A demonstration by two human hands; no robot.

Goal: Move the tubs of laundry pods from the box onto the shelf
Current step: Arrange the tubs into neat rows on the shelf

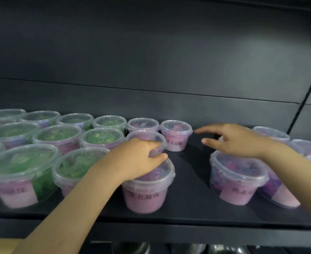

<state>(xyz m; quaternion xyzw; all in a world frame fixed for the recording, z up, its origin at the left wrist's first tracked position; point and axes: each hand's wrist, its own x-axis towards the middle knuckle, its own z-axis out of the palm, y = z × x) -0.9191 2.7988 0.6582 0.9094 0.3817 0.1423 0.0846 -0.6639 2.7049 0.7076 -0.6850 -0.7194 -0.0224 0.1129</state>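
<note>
Clear lidded tubs of laundry pods stand in rows on a dark shelf (187,208). My left hand (138,158) lies on the lid of a purple-pod tub (147,191) near the shelf's front, fingers curled against the rim of the tub behind it (147,138). My right hand (237,139) hovers with fingers spread above another purple-pod tub (237,182), holding nothing. A further purple tub (176,134) stands at the back between both hands. The box is out of view.
Several green-pod tubs (21,171) fill the shelf's left side in rows. More purple tubs (271,133) crowd the right end, one of them tilted (279,195). A bare strip of shelf runs between the two groups. Metal items show below the shelf.
</note>
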